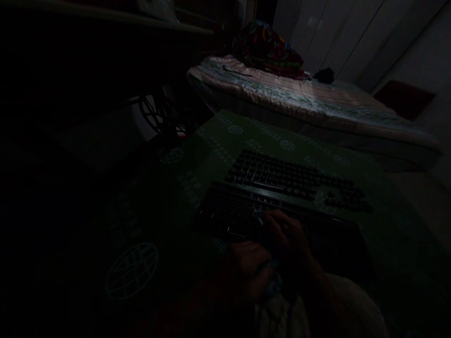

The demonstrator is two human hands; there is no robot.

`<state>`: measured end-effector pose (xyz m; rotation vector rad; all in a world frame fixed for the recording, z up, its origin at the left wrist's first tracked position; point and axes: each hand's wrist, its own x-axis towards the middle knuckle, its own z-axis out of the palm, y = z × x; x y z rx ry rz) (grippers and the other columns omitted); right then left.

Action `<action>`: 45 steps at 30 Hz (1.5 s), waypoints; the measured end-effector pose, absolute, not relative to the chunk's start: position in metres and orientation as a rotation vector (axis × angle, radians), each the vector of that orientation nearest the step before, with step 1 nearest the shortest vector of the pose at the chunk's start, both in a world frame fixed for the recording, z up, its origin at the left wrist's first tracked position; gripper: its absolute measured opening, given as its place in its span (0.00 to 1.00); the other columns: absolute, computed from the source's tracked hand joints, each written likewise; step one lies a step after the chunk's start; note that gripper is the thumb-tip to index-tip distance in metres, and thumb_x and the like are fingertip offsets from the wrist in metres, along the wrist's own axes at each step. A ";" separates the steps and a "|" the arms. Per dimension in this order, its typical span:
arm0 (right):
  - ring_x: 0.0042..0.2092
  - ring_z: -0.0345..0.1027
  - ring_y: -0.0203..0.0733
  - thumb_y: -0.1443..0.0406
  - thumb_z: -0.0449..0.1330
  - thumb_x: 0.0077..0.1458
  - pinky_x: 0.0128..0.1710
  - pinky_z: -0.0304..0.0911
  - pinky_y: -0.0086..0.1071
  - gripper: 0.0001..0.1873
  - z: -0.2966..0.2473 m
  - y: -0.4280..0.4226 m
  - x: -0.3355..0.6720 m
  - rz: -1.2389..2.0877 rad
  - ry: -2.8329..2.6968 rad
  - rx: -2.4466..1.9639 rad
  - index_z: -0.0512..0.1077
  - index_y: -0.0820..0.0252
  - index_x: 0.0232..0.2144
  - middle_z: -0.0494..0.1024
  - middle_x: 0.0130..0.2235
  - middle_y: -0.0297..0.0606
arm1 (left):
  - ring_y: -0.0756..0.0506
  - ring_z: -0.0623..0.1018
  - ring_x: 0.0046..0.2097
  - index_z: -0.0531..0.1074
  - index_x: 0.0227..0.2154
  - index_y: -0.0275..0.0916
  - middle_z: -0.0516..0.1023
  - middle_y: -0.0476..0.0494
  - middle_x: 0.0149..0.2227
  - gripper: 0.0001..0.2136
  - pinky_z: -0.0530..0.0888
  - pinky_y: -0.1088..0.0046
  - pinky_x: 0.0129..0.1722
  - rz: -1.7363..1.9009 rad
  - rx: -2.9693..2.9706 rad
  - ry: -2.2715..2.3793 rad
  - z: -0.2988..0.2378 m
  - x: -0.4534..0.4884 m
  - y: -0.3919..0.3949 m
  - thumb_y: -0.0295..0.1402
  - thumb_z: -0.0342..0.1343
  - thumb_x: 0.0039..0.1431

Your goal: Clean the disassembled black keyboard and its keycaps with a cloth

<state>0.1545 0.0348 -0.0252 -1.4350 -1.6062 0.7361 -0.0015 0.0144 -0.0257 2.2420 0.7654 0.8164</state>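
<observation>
Darkness swallows most detail, so neither grip can be told: the right hand point(287, 234) rests fingers-forward on the keyboard point(243, 213), the left hand point(252, 270) beside it.

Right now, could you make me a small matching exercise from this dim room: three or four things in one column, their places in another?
Things:
1. keyboard frame
2. loose keys
3. colourful bundle
4. green cloth

Places:
a. on the bed, far end
b. under the hand
c. spread beneath everything
d. laid out beyond the frame

Pairs: 1-b, 2-d, 3-a, 4-c
</observation>
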 end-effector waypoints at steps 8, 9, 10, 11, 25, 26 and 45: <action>0.25 0.66 0.34 0.61 0.53 0.55 0.24 0.60 0.24 0.11 -0.027 0.033 0.156 0.780 -1.591 -1.430 0.73 0.59 0.30 0.74 0.25 0.33 | 0.51 0.70 0.28 0.67 0.25 0.35 0.71 0.48 0.25 0.03 0.64 0.77 0.27 0.851 2.244 0.755 -0.023 -0.001 0.014 0.24 0.50 0.51; 0.25 0.66 0.34 0.61 0.53 0.55 0.24 0.60 0.24 0.11 -0.027 0.033 0.156 0.774 -1.589 -1.429 0.72 0.59 0.29 0.74 0.25 0.33 | 0.51 0.70 0.28 0.67 0.26 0.36 0.71 0.48 0.25 0.03 0.64 0.76 0.28 0.863 2.246 0.746 -0.023 -0.001 0.015 0.24 0.50 0.51; 0.26 0.66 0.34 0.61 0.53 0.55 0.25 0.60 0.24 0.11 -0.027 0.033 0.156 0.770 -1.586 -1.426 0.72 0.59 0.30 0.74 0.25 0.33 | 0.51 0.70 0.29 0.67 0.26 0.35 0.71 0.48 0.25 0.03 0.64 0.76 0.28 0.876 2.245 0.735 -0.022 -0.001 0.015 0.24 0.50 0.52; 0.26 0.67 0.34 0.61 0.53 0.55 0.25 0.61 0.24 0.11 -0.027 0.033 0.156 0.772 -1.586 -1.421 0.72 0.59 0.30 0.74 0.26 0.33 | 0.51 0.71 0.29 0.67 0.27 0.35 0.72 0.47 0.26 0.03 0.64 0.76 0.28 0.886 2.242 0.731 -0.022 -0.001 0.015 0.24 0.50 0.52; 0.24 0.64 0.32 0.61 0.53 0.55 0.22 0.59 0.23 0.11 -0.027 0.033 0.154 0.820 -1.519 -1.395 0.72 0.60 0.29 0.72 0.24 0.31 | 0.51 0.70 0.27 0.68 0.27 0.35 0.70 0.47 0.23 0.04 0.63 0.76 0.27 0.966 2.246 0.744 -0.025 -0.001 0.015 0.25 0.49 0.53; 0.24 0.64 0.32 0.61 0.54 0.55 0.22 0.59 0.23 0.11 -0.027 0.033 0.154 0.816 -1.510 -1.396 0.72 0.60 0.29 0.72 0.24 0.32 | 0.51 0.70 0.27 0.68 0.26 0.35 0.70 0.47 0.23 0.04 0.63 0.76 0.27 0.972 2.245 0.746 -0.024 -0.001 0.015 0.25 0.49 0.53; 0.23 0.63 0.32 0.60 0.52 0.53 0.23 0.57 0.23 0.11 -0.028 0.045 0.143 0.635 -1.717 -1.444 0.70 0.60 0.26 0.71 0.22 0.32 | 0.51 0.70 0.27 0.68 0.26 0.36 0.71 0.48 0.24 0.04 0.64 0.77 0.27 1.049 2.259 0.792 -0.030 -0.003 0.017 0.25 0.49 0.50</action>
